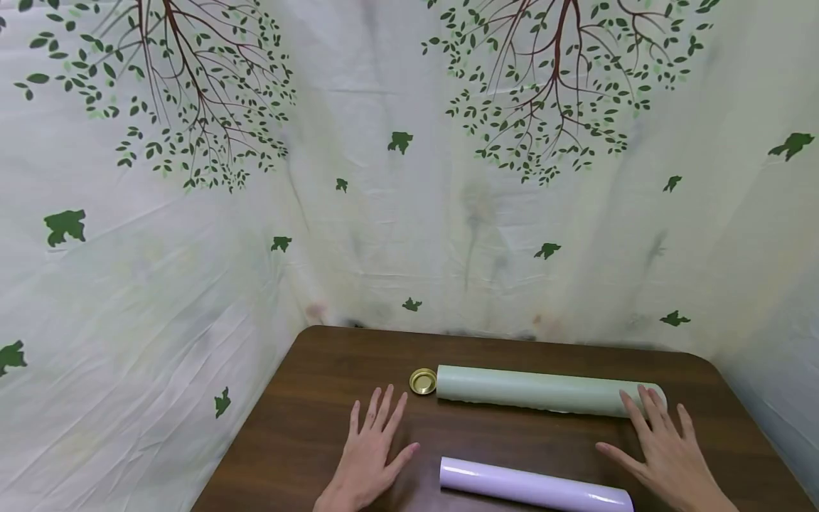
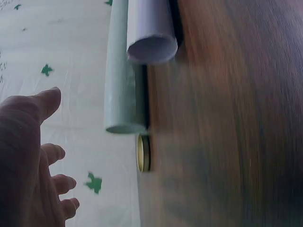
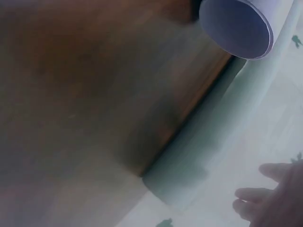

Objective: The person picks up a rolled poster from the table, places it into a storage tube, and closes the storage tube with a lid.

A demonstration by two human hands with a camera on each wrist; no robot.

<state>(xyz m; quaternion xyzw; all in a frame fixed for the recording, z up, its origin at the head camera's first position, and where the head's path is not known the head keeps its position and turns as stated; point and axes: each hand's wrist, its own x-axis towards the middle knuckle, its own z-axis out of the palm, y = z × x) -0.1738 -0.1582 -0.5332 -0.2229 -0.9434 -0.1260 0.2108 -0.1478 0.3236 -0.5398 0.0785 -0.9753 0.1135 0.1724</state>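
A pale green paper roll (image 1: 531,390) lies across the back of the table, with a small round gold lid-like dish (image 1: 423,382) beside its left end. Closer to the front lies a glossy lilac roll (image 1: 534,484); its hollow end shows in the left wrist view. My left hand (image 1: 369,455) is spread with fingers straight, left of the lilac roll and holding nothing. Fingers also spread, my right hand (image 1: 668,448) is to the right of the lilac roll. Its fingertips overlap the green roll's right end in the head view; I cannot tell whether they touch it.
The dark brown wooden table (image 1: 307,405) has rounded back corners. White cloth (image 1: 358,235) printed with green leaves and branches hangs behind it and along both sides.
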